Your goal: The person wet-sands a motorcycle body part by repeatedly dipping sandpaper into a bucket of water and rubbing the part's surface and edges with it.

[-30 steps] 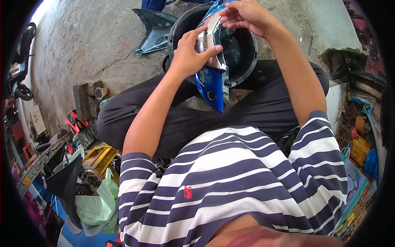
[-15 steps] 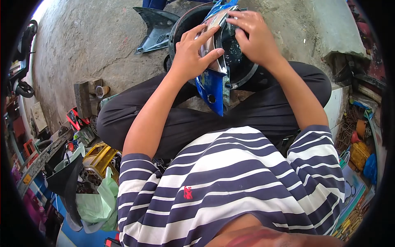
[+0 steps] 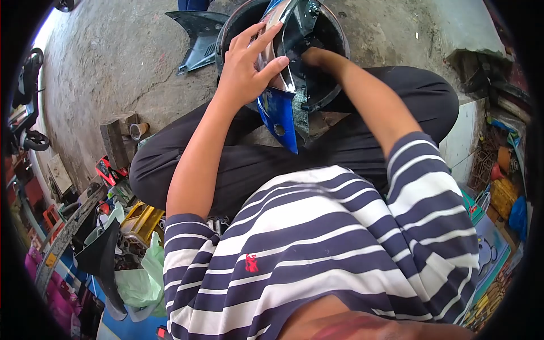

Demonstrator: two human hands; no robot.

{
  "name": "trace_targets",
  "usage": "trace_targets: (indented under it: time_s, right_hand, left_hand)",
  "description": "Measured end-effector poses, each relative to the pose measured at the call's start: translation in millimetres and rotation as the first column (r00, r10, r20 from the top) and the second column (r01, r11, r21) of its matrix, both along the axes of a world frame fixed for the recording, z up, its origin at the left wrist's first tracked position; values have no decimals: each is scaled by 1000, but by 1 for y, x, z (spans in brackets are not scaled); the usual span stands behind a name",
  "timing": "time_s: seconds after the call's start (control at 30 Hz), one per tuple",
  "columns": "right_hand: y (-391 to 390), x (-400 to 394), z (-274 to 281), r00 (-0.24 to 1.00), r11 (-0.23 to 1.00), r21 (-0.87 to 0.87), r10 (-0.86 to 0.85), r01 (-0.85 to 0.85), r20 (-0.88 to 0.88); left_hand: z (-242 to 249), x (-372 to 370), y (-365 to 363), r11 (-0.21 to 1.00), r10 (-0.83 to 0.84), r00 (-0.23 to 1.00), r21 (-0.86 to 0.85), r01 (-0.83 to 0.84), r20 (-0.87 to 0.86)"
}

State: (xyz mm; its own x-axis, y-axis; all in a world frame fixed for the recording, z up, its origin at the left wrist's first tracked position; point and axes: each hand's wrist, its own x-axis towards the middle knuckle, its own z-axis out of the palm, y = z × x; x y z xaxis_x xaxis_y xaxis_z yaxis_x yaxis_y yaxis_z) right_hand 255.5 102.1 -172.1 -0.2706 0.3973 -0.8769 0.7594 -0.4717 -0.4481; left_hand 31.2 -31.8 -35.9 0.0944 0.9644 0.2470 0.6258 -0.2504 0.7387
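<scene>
A blue motorcycle body panel (image 3: 281,116) with a glossy silver-and-brown graphic section lies slanted across a black tub (image 3: 343,35) between my crossed legs. Its pointed lower end has a round hole. My left hand (image 3: 249,67) lies on the panel's upper face, fingers stretched and thumb apart. To the right of the panel, my right hand (image 3: 315,56) reaches down into the tub. Its fingers are hidden inside, so what they touch does not show.
A dark plastic fairing piece (image 3: 198,39) lies on the concrete left of the tub. Further left are a wooden block (image 3: 114,141) and a small cup (image 3: 137,131). Parts and a pale green bag (image 3: 141,283) crowd the lower left; more clutter lines the right.
My right hand has left the panel's upper edge and dropped into the tub. My left hand stays on the panel. The view has shifted slightly.
</scene>
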Motion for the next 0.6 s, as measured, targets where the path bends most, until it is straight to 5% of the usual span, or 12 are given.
trace_targets:
  time_s: [0.1, 0.23, 0.37, 0.6]
  right_hand:
    - [2, -4, -69, 965, 964, -55, -261, 260, -6]
    - [8, 14, -67, 899, 875, -240, -438, 420, -22]
    - [14, 30, 19, 948, 897, -358, -308, 261, -83]
    - [22, 14, 200, 910, 978, -119, -202, 170, -361]
  left_hand:
    - [2, -1, -2, 1000, -17, 999, 19, 18, -37]
    - [3, 1, -2, 1000, 4, 1000, 19, -4, -4]
    - [3, 2, -3, 1000, 22, 1000, -2, -22, -2]
    - [-11, -8, -10, 998, 68, 997, 0, -68, 34]
